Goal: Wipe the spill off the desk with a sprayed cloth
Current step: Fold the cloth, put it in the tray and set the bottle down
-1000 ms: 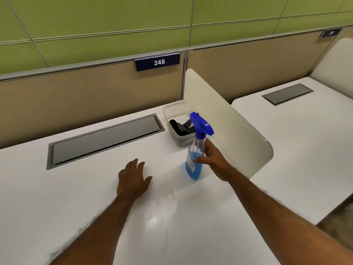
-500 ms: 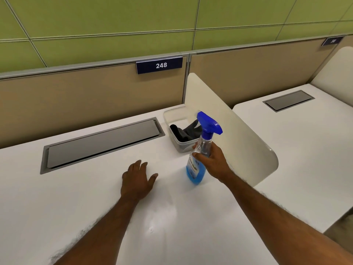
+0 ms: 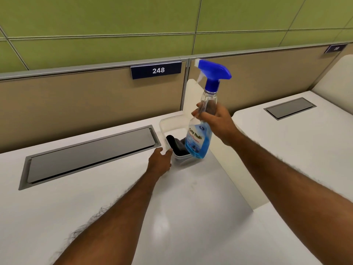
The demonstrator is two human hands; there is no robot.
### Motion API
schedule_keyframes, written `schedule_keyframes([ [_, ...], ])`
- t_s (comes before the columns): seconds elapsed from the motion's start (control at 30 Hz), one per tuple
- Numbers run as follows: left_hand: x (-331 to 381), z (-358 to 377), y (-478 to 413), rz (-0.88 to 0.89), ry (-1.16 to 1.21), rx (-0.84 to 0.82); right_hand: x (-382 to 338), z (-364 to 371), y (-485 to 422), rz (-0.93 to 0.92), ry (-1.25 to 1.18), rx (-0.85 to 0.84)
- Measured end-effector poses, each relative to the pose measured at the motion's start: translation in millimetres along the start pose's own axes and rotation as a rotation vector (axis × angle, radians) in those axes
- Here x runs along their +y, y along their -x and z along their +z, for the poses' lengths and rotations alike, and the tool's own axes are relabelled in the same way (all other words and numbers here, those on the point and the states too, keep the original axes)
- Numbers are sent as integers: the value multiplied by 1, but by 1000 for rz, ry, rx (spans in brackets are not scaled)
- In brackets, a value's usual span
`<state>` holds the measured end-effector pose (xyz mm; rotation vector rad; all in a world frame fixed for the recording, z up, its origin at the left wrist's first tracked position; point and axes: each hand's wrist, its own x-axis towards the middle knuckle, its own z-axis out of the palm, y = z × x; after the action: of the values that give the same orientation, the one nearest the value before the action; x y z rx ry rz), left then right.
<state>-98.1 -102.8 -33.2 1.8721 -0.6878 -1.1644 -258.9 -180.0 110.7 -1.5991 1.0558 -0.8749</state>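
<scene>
The spray bottle [image 3: 198, 138] hides the right part of the dark cloth [image 3: 176, 145] in the clear tub [image 3: 162, 124] behind it. Its label is too blurred to read. The number plate [image 3: 335, 48] far right of the bottle is possibly illegible from blur.

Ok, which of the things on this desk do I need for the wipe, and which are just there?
For the job:
- spray bottle, lifted in the right hand
- dark cloth in the clear tub, left hand at its rim
- white desk

Just there:
- grey cable flap
- 248 sign
- side divider
</scene>
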Motion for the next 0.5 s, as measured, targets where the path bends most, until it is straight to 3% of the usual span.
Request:
schedule_keyframes([
  [0.2,-8,8,-18,-127,207,-82,8,11,-58,14,71,-85],
  [0.5,-4,12,-26,-67,229,-87,45,33,-105,0,231,-154],
])
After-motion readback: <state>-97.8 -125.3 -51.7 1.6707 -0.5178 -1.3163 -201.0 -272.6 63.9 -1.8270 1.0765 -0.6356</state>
